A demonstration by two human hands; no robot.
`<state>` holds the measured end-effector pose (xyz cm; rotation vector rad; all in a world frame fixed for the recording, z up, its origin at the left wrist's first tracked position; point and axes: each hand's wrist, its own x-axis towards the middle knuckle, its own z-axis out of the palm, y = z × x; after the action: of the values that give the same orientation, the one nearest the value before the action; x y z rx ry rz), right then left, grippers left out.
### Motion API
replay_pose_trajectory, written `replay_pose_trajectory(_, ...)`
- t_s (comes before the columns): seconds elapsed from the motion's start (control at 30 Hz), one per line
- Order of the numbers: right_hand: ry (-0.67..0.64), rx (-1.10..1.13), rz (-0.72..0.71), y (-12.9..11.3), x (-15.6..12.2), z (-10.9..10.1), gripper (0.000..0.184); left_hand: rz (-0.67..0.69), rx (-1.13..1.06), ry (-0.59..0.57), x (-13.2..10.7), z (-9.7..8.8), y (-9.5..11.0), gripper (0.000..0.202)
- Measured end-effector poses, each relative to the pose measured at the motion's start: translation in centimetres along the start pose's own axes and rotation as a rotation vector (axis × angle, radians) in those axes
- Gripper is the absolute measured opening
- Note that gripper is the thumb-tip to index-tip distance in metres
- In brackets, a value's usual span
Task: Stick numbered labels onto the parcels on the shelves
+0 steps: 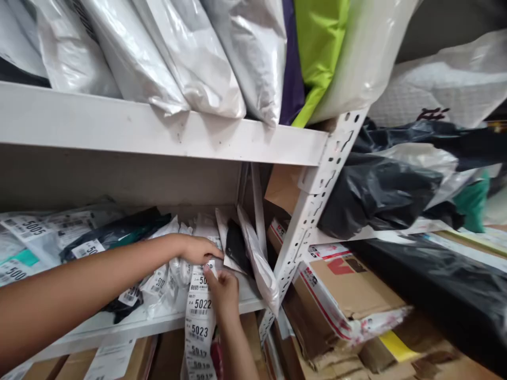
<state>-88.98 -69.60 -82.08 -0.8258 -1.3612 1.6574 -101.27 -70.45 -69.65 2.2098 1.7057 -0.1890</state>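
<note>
My right hand (pixel 225 293) pinches a long strip of printed number labels (pixel 198 331) near its top; the strip hangs down past the shelf edge, with 5022 and 5023 readable. Just above, my left hand (pixel 200 249) reaches in from the left with bent fingers at the strip's upper end; what its fingertips hold is hidden. Beside those fingertips stands a white parcel with a black one (pixel 236 245). To their right, a white mailer bag (pixel 259 258) leans near the upright. Small clear bags (pixel 158 282) with number labels lie left of the strip.
A white shelf beam (pixel 158 129) crosses above my hands, with white, purple and green mailer bags (pixel 322 47) on it. A perforated post (pixel 312 206) stands to the right. Beyond it are black bags (pixel 380 190) and cardboard boxes (pixel 348 285).
</note>
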Motion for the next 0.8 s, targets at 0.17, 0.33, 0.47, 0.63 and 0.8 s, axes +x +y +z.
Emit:
replay_pose_trajectory(0.17, -0.059, 0.135, 0.135, 0.5, -0.2, -0.5, 0.044, 0.031, 0.024, 0.068, -0.3, 0.8, 0.2, 0.044)
replay_pose_trajectory(0.33, -0.140, 0.218, 0.197, 0.7, -1.7, -1.4, 0.045, 0.005, 0.025, 0.181, -0.7, 1.7, 0.3, 0.034)
replay_pose_trajectory(0.47, -0.298, 0.210, 0.194, 0.4, -2.6, -3.6, 0.048, -0.139, 0.030, 0.341, -0.8, 2.3, 0.8, 0.027)
replay_pose_trajectory(0.63, -0.171, 0.196, 0.007, 0.1, -1.9, -5.4, 0.050, -0.237, 0.020, 0.460, 0.1, 2.2, 1.4, 0.026)
replay_pose_trajectory(0.8, -0.167, 0.198, -0.152, 0.3, -2.0, -4.6, 0.043, -0.165, -0.020, 0.453, 0.2, 1.7, 1.1, 0.028)
